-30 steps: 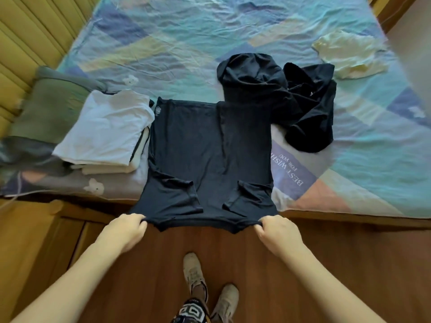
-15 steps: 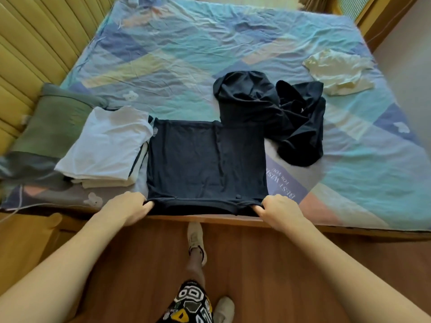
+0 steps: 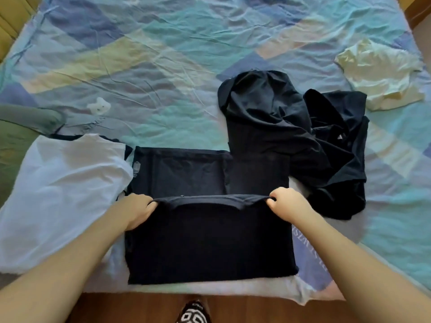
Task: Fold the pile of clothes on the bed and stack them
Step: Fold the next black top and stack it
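A dark navy shirt (image 3: 210,241) lies flat at the near edge of the bed, its near half doubled over the far half. My left hand (image 3: 137,210) grips the left corner of the folded-over edge, and my right hand (image 3: 286,203) grips the right corner. A stack of folded clothes with a white shirt (image 3: 63,194) on top sits just to the left. A crumpled black garment (image 3: 291,136) lies beyond and to the right, touching the navy shirt. A crumpled cream garment (image 3: 380,73) lies at the far right.
The bed sheet (image 3: 144,66) is a wrinkled patchwork of blue, teal and yellow. A green pillow (image 3: 16,138) lies at the left edge. Wooden floor (image 3: 140,308) and my foot (image 3: 193,315) show below the bed's near edge.
Both hands carried the shirt's near edge from the bed's edge up and away from me, folding it over the far half. The camera moved closer to the bed.
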